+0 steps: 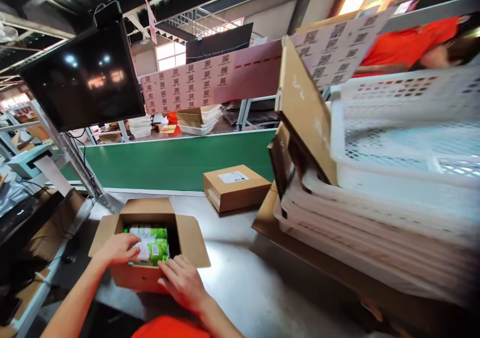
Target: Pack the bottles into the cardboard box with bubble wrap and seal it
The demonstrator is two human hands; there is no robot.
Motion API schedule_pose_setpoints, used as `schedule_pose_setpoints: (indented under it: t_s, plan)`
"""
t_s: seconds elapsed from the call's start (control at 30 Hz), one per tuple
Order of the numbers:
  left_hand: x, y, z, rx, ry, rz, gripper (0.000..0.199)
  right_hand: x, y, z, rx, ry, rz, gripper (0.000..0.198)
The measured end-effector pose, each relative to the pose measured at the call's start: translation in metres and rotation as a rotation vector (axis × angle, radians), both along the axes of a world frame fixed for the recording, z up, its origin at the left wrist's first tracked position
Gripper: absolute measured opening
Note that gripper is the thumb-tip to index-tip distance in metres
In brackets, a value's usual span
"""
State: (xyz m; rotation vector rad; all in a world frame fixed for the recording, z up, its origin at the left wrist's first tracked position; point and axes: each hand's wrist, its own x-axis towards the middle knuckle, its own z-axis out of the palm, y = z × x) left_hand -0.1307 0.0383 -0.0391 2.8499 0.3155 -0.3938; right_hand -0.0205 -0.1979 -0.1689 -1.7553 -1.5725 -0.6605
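Observation:
An open cardboard box (pixel 189 243) stands on the grey table near its front edge, flaps spread outward. Inside lie green and white packets (pixel 152 243). My left hand (pixel 118 249) rests over the box's left side, fingers touching the packets. My right hand (pixel 182 280) lies flat on the box's near rim, fingertips at the packets' edge. Neither hand grips anything.
A sealed labelled carton (pixel 235 187) sits further back by the green conveyor belt (pixel 176 160). A tall stack of white plastic crates (pixel 393 188) with cardboard sheets fills the right. A dark monitor (pixel 84 75) hangs upper left; a person in orange is behind the crates.

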Motion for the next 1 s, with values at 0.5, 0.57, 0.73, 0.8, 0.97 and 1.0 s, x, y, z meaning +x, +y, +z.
schedule_pose_setpoints:
  t_s: [0.5,0.57,0.73,0.8,0.97,1.0]
  plan:
    - [0.003,-0.043,-0.036,0.014,-0.100,0.313,0.030,-0.006,-0.001,-0.001,-0.005,-0.013,0.058,0.030]
    - [0.004,-0.050,-0.034,0.114,-0.079,0.359,0.031,-0.006,-0.002,-0.002,-0.007,-0.006,0.072,0.029]
    - [-0.003,-0.050,-0.040,0.167,-0.111,0.384,0.037,-0.008,-0.006,-0.005,-0.025,-0.008,0.054,0.035]
    - [-0.013,-0.050,-0.044,0.163,-0.156,0.331,0.039,-0.018,-0.011,-0.012,0.029,-0.024,-0.011,0.037]
    - [-0.044,-0.045,-0.057,0.147,-0.331,0.106,0.042,-0.096,-0.043,-0.067,0.208,0.097,-0.325,0.037]
    - [-0.050,-0.041,-0.060,0.151,-0.363,0.056,0.044,-0.123,-0.054,-0.083,0.233,0.175,-0.374,0.035]
